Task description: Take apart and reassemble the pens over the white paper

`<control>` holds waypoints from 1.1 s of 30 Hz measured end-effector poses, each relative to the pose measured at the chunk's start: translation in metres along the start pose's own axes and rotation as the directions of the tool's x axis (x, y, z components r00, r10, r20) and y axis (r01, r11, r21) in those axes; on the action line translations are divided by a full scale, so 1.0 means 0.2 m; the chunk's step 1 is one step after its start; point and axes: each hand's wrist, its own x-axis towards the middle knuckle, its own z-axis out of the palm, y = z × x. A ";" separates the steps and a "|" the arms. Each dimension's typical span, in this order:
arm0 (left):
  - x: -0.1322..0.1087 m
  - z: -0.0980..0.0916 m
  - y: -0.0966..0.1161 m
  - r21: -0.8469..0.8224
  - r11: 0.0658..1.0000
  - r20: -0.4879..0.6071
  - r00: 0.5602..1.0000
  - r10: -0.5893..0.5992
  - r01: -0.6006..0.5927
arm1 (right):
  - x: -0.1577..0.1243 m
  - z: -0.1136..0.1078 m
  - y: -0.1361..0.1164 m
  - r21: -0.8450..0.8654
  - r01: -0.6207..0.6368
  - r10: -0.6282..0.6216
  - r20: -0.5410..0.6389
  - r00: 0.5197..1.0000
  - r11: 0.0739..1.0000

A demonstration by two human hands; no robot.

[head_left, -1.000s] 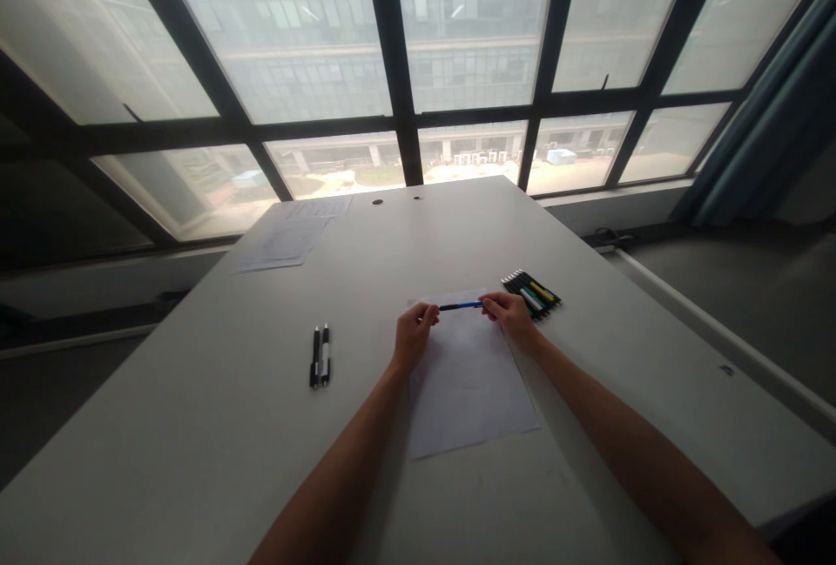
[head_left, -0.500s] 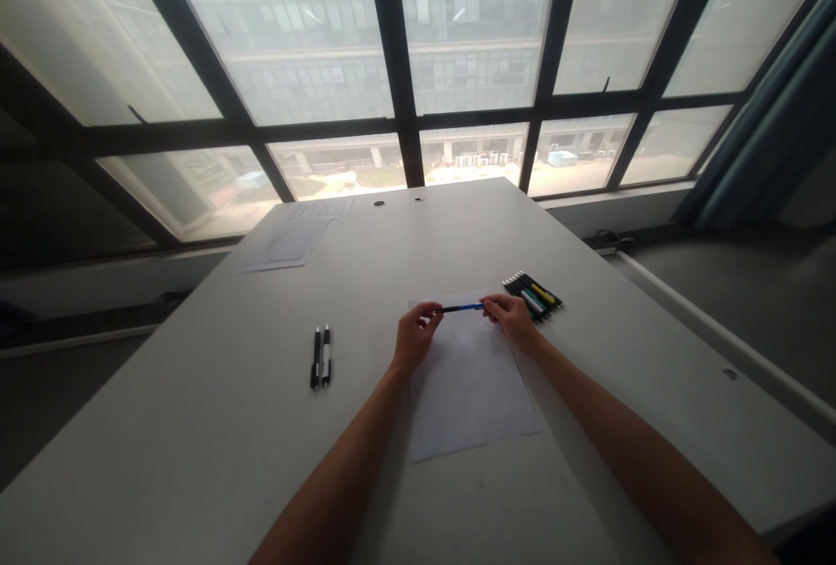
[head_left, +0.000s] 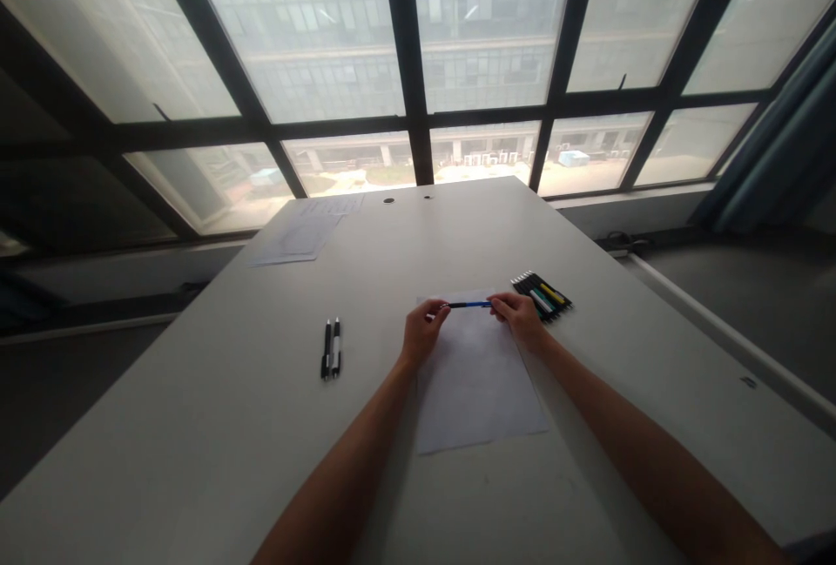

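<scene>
A black and blue pen (head_left: 471, 305) is held level between my two hands, over the far edge of a white paper sheet (head_left: 480, 391). My left hand (head_left: 423, 330) pinches its black end. At the blue end, the fingers of my right hand (head_left: 519, 314) are closed on it. Just beyond my right hand lies a row of several pens (head_left: 545, 293), mostly black, with yellow, white and green ones among them; my hand is close to its near side. To the left, a black pen (head_left: 326, 352) and a white and black pen (head_left: 336, 347) lie side by side.
The white table (head_left: 222, 391) reaches to the windows. Printed papers (head_left: 297, 238) lie at its far left corner. Two small round fittings sit near the far edge, and a small dark mark (head_left: 748, 382) is at the right. A blue curtain (head_left: 758, 173) hangs at the right.
The whole view has shifted slightly, so the table and its things appear a little further right. Both hands keep hold of the pen, with the left fingertips slightly rearranged.
</scene>
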 end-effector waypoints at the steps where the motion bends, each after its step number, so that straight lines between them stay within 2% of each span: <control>1: 0.00 0.00 0.00 -0.002 1.000 0.001 1.000 -0.003 0.003 | 0.00 0.00 0.00 -0.002 0.000 0.000 0.001 1.000 1.000; 14: -0.01 0.00 0.00 -0.003 1.000 -0.011 1.000 0.016 -0.016 | 0.00 0.01 -0.01 -0.049 -0.022 0.022 0.007 1.000 0.999; 26: -0.03 -0.02 0.06 0.029 0.999 -0.029 0.999 -0.034 0.035 | -0.04 0.02 -0.04 -0.079 -0.048 0.049 0.003 0.999 0.996; 33: -0.04 -0.03 0.04 0.023 1.000 -0.028 0.999 -0.020 0.021 | -0.05 0.02 -0.04 -0.084 -0.036 0.037 0.019 0.999 0.996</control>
